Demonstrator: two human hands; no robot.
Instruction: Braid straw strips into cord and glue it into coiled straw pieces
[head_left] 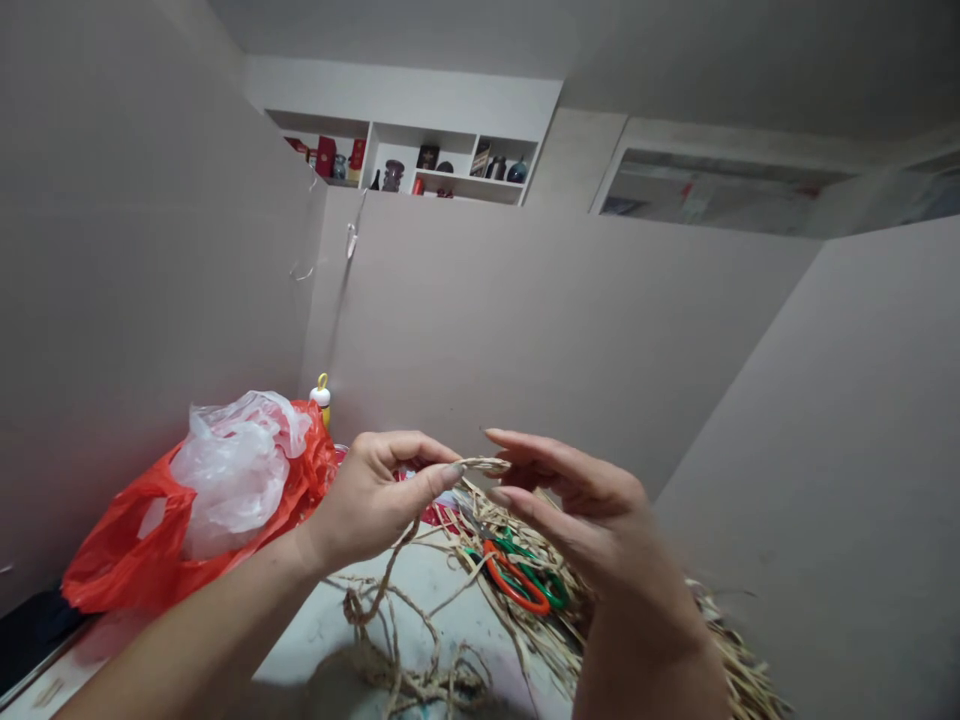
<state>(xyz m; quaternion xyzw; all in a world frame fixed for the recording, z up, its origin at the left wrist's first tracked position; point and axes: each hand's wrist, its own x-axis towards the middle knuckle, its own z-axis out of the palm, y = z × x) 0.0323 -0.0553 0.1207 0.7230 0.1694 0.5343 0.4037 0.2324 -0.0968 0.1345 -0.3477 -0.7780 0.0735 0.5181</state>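
My left hand (375,495) pinches a twisted straw cord (481,464) between thumb and fingers, and a short end sticks out to the right. Just beyond that end is my right hand (589,500), its thumb and index finger spread apart; its other fingers are partly hidden. From under my left hand the cord hangs down to a loose coil (427,685) on the white tabletop (300,650). Orange-handled scissors (517,582) and green-handled scissors (553,585) lie on a heap of dry straw strips (544,640) below my right hand.
A red plastic bag (135,550) with a crumpled white plastic bag (232,470) stands at the left. Behind it is a yellow and white bottle (321,398). Grey partition walls (495,330) enclose the table. More straw (742,670) lies at the lower right.
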